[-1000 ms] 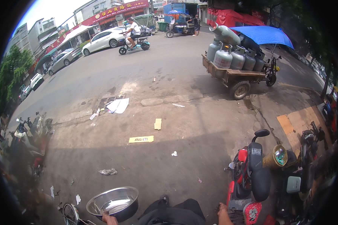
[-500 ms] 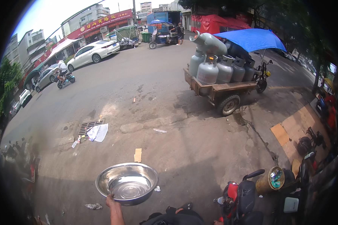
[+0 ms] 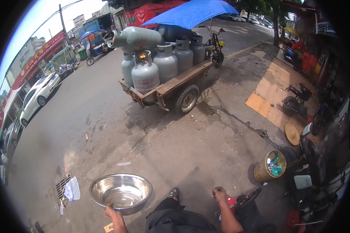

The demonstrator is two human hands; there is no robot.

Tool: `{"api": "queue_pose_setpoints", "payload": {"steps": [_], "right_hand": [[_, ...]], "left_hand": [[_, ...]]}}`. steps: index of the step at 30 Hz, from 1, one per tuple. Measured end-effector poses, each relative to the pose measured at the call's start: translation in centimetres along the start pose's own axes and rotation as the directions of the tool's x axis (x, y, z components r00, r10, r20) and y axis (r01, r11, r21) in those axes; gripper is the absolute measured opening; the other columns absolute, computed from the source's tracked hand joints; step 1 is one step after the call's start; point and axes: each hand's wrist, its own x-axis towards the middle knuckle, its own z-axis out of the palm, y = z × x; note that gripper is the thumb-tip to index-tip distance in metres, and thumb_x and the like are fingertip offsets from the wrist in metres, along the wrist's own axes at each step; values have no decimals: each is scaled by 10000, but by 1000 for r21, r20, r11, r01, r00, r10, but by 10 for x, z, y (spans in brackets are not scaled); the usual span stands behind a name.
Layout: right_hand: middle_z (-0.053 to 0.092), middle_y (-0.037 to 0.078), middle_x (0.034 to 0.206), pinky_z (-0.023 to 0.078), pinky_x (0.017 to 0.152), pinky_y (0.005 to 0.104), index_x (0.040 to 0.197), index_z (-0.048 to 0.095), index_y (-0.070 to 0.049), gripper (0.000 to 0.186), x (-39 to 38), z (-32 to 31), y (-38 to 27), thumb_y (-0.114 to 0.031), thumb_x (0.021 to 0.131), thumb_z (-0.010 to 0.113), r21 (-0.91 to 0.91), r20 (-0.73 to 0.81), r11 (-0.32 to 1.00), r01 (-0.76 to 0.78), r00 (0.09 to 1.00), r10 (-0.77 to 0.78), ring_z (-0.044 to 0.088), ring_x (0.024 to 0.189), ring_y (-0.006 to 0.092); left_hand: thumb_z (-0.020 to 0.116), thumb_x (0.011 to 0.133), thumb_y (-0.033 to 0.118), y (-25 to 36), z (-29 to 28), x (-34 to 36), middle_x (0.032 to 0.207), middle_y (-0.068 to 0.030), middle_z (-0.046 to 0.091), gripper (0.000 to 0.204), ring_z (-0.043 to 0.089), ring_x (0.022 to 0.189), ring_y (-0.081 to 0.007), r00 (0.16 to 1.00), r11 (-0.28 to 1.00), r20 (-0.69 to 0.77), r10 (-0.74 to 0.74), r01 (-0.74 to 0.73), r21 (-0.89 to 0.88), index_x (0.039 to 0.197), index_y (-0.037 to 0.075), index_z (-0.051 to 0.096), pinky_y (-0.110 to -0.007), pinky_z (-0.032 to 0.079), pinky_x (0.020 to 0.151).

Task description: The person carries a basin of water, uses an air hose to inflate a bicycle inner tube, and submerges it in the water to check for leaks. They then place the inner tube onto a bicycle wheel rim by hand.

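My left hand [image 3: 111,209] grips the near rim of a wide, empty steel basin [image 3: 120,184], held out at lower left. My right hand [image 3: 219,194] is at lower right with its fingers curled closed; what, if anything, is in them is too small to make out. It is above a red and black scooter [image 3: 245,209], beside my dark-clad legs [image 3: 171,217] and shoe.
A flatbed tricycle [image 3: 182,77] with several gas cylinders stands ahead under a blue canopy. At right are cardboard [image 3: 256,105], a straw hat [image 3: 292,134], a litter bucket [image 3: 260,173] and parked scooters. A drain grate [image 3: 62,186], white car [image 3: 39,97] and distant person [image 3: 112,33] are leftward.
The view has swung right, bringing the tricycle closer to the middle. My right hand has risen fully into view. My left hand still holds the basin. The passing scooter rider is no longer seen.
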Motion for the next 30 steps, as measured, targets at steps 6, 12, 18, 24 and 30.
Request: {"api": "queue_pose_setpoints", "payload": {"steps": [6, 12, 18, 24, 30], "right_hand": [[579, 17, 666, 419, 470, 287, 940, 609, -20, 215, 33, -23, 13, -179, 813, 676, 179, -308, 952, -248, 905, 294, 539, 540, 128], [595, 48, 684, 398, 427, 280, 886, 633, -25, 123, 88, -60, 19, -93, 785, 646, 534, -388, 809, -247, 778, 494, 522, 488, 154], [507, -7, 570, 321, 384, 274, 798, 576, -59, 125, 228, -152, -39, -151, 795, 660, 452, -477, 865, -217, 761, 440, 462, 447, 112], [608, 36, 759, 442, 551, 278, 926, 599, -28, 200, 368, -262, -224, -207, 849, 648, 281, -640, 959, -33, 738, 213, 569, 654, 131], [589, 26, 735, 420, 523, 272, 895, 578, -26, 187, 457, -329, -235, -199, 857, 638, 275, -721, 961, 12, 664, 197, 533, 626, 108]], "left_hand": [[569, 736, 53, -59, 213, -31, 999, -144, 567, 245, 578, 906, -284, 912, 981, 390, -128, 59, 182, 949, -68, 564, -482, 495, 766], [554, 728, 75, -163, 396, -57, 1049, -181, 569, 392, 602, 929, -329, 769, 944, 572, -285, 121, 307, 1080, -90, 507, -490, 528, 778], [558, 725, 79, -266, 540, -165, 1041, -189, 583, 340, 611, 908, -329, 662, 924, 664, -347, 121, 361, 1009, -106, 546, -480, 537, 785], [612, 783, 153, -343, 681, -263, 961, -163, 590, 307, 596, 837, -288, 606, 918, 759, -237, -116, 378, 946, -106, 589, -443, 524, 737], [609, 757, 78, -461, 830, -396, 914, -120, 602, 213, 577, 770, -228, 567, 858, 766, -302, -188, 478, 877, -98, 607, -376, 503, 703]]}}
